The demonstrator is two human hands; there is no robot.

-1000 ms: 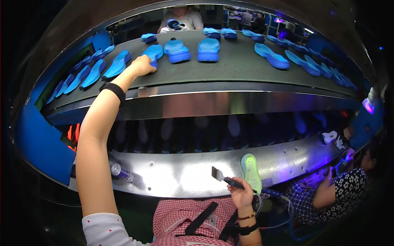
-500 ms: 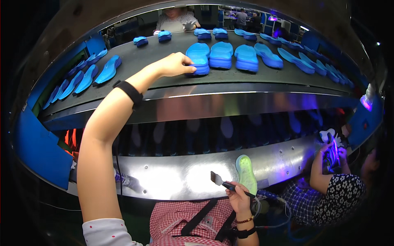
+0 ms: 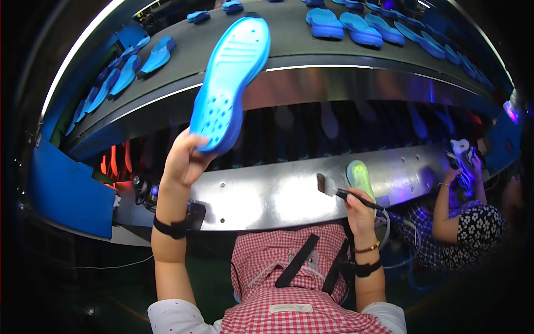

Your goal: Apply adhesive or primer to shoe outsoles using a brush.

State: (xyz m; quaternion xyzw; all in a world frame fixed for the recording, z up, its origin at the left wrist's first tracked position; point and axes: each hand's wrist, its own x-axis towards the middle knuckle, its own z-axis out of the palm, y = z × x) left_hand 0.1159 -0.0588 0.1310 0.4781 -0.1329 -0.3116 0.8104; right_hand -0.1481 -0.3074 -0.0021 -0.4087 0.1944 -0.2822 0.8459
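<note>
My left hand (image 3: 188, 158) is raised and closed on the lower end of a bright blue shoe sole (image 3: 236, 67). The sole tilts upright, its far end leaning right, showing ribs at the top and small dark holes lower down. Lower on the right, my right hand (image 3: 361, 212) grips a flat brush (image 3: 346, 193) by its black handle, with the dark bristles pointing left over the shiny metal ledge (image 3: 256, 195). Just behind that hand, a yellow-green sole (image 3: 360, 173) rests on the ledge, partly hidden by my fingers.
Above the ledge runs a dark conveyor belt (image 3: 183, 50) carrying several blue soles (image 3: 325, 23). A dark slot with shoe-sole shapes lies beneath it. At the right, a co-worker (image 3: 473, 228) handles a sole under violet light. A blue panel (image 3: 72, 189) stands at the left.
My left hand has lifted a blue sole off the belt and brought it nearer. The brush remains in my right hand. The whole view has shifted, with the belt now higher in the picture.
</note>
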